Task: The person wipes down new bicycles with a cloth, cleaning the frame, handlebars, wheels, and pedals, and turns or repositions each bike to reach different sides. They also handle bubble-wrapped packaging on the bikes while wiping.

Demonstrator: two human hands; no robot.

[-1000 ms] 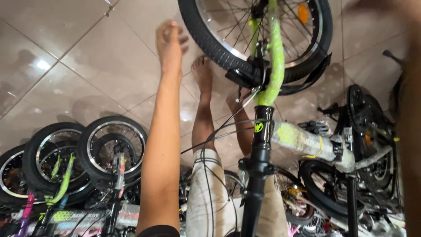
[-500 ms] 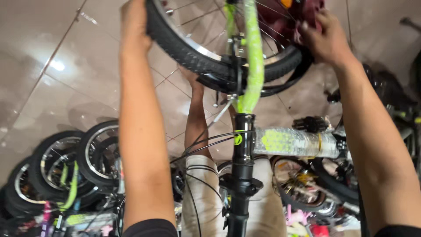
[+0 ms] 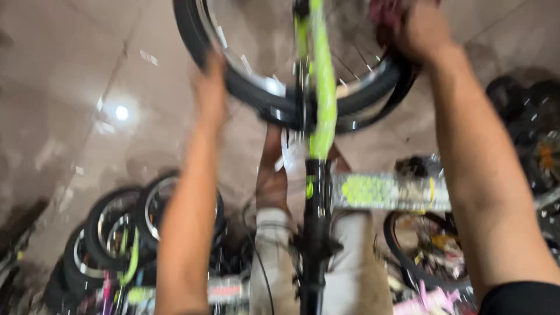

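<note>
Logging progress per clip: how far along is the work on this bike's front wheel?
Done: the wheel sits in the green fork. In hand: the left hand is on the tyre, and the right hand presses a dark red cloth near the rim. Left: unclear, since the blur hides the axle and the grip of either hand.

Floor: glossy beige tiled floor (image 3: pixel 70 70), with thin grout lines running diagonally; much of it is blurred.
Light: a bright round reflection (image 3: pixel 121 112) on the tiles at left, with smaller glints around it.
Lower left: a cluster of small bicycle wheels (image 3: pixel 125 224) with black tyres and shiny rims, packed close together; green and pink frame parts show among them.
Right side: dark bicycle parts (image 3: pixel 534 125) lie along the edge, too blurred to tell apart.
Lower right: another wheel (image 3: pixel 426 254) beside pink pieces.
</note>
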